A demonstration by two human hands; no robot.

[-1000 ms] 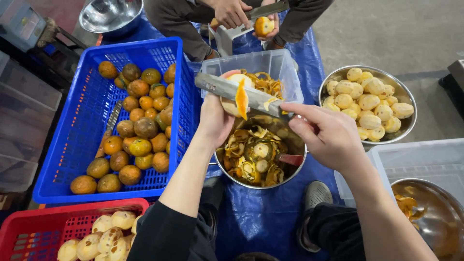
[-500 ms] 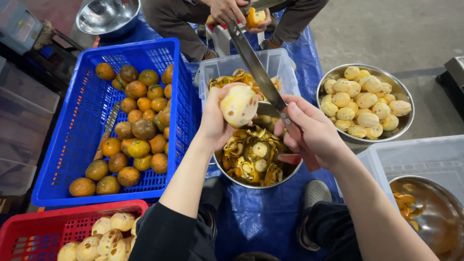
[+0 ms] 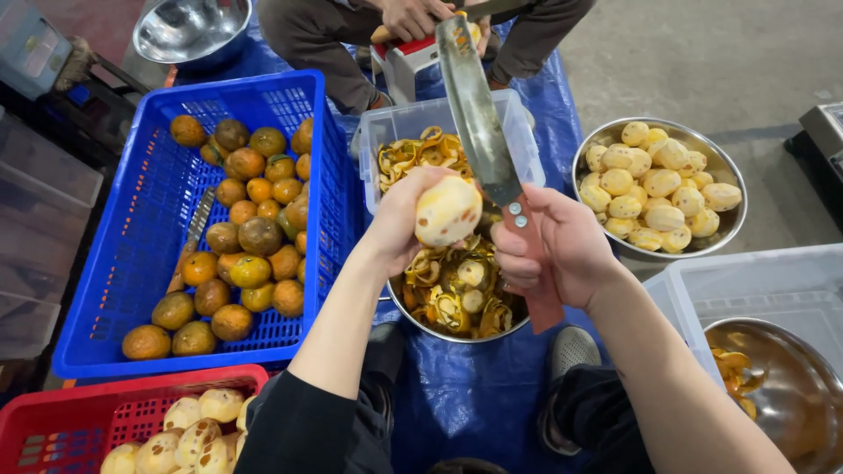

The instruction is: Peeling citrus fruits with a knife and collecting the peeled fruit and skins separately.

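Note:
My left hand (image 3: 399,219) holds a peeled pale-yellow orange (image 3: 447,211) above a steel bowl (image 3: 413,314) full of orange peel. My right hand (image 3: 560,247) grips the reddish handle of a large cleaver (image 3: 475,110), blade pointing away from me and its edge close beside the fruit. Left of my arm stands a blue crate (image 3: 132,228) of unpeeled oranges (image 3: 248,228). A steel bowl (image 3: 731,171) of peeled fruit (image 3: 654,189) sits to the right.
A red crate (image 3: 70,412) with peeled fruit is at bottom left. A clear tub (image 3: 527,140) of peel stands behind the bowl. Another person crouches at the top with a hand (image 3: 413,16) on fruit. Clear bin (image 3: 755,290) with a metal bowl at right; blue tarp underneath.
The fruit went from having peel cut off under a level blade to fully peeled. I turned the cleaver so its blade points away, and raised the fruit slightly.

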